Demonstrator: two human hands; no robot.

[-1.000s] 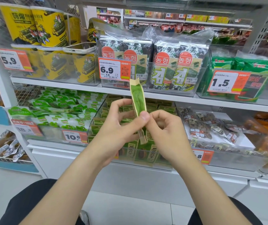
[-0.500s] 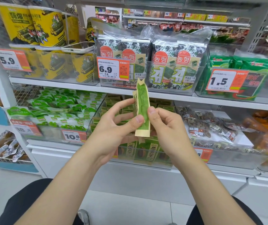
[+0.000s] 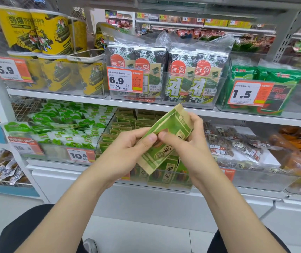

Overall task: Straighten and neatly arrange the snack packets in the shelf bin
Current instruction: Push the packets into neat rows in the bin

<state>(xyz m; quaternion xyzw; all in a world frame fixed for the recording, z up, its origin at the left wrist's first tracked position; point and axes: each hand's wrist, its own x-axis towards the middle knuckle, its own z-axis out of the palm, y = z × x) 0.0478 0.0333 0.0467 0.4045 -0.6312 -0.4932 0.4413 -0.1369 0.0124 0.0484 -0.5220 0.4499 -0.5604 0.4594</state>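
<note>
**Shelf Bin Tidying: Status With One Packet Out of the Bin**

1. Shelving. The shelf bin (image 3: 102, 137) is a clear tub on the lower tier, directly under the shelf board (image 3: 146, 104). To the left of the bin sits a tub of green-and-white packets (image 3: 60, 125). To the right of the bin sits a tub of dark mixed packets (image 3: 237, 145).

2. Bin contents. The snack packets (image 3: 137, 119) at the back of the bin stand in close, even rows. A few more stand upright, face out, against the front wall. Part of the middle of the bin is hidden behind the hands.

3. Hands. The left hand (image 3: 126, 148) pinches the held packet (image 3: 166, 136) between thumb and fingers at its left edge. The right hand (image 3: 191, 148) grips the opposite side, fingers curled behind it and thumb on its face.

4. Held packet. It is in front of the bin and above the front wall, not inside it. It is tilted, upper corner towards the right (the face shows a slight crease between the two thumbs).

5. Progress. Judged from the rows, most of the arranging appears done. Remaining: flatten the held packet, then seat it upright in a row. Whether others need correcting cannot be told.
</note>
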